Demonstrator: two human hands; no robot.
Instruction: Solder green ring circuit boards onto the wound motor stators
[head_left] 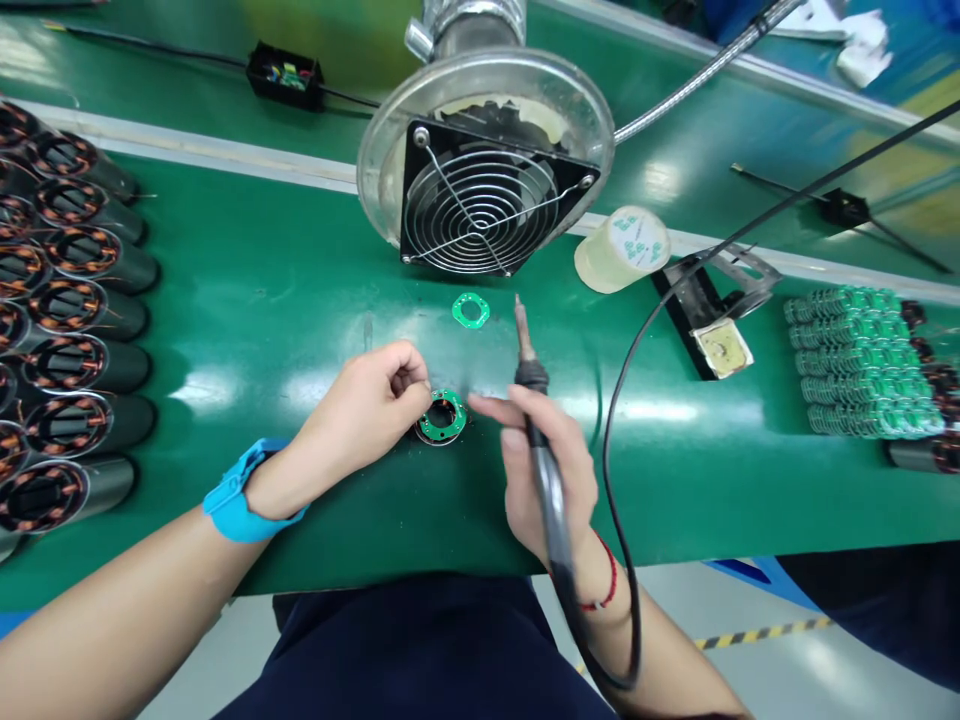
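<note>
A ring-shaped green circuit board (430, 428) sits on top of a round motor stator, whose copper windings show through the hole. My left hand (382, 400), with a blue strap at the wrist, has its fingers curled and pinched at the board's left edge; what they pinch, if anything, is hidden. In my right hand (551, 470) is a soldering iron (531, 376), its tip pointing up and away from me. The index finger of that hand reaches toward the board's right side. A second ring-shaped board (470, 323) lies flat on the green mat beyond.
A round fume extractor fan (480, 215) hangs over the mat. Stators (112, 365) stand in rows at the left. On the right are a tape roll (611, 255), an iron stand with sponge (721, 348) and stacked circuit boards (862, 365). The iron's black cable (619, 400) loops beside my right arm.
</note>
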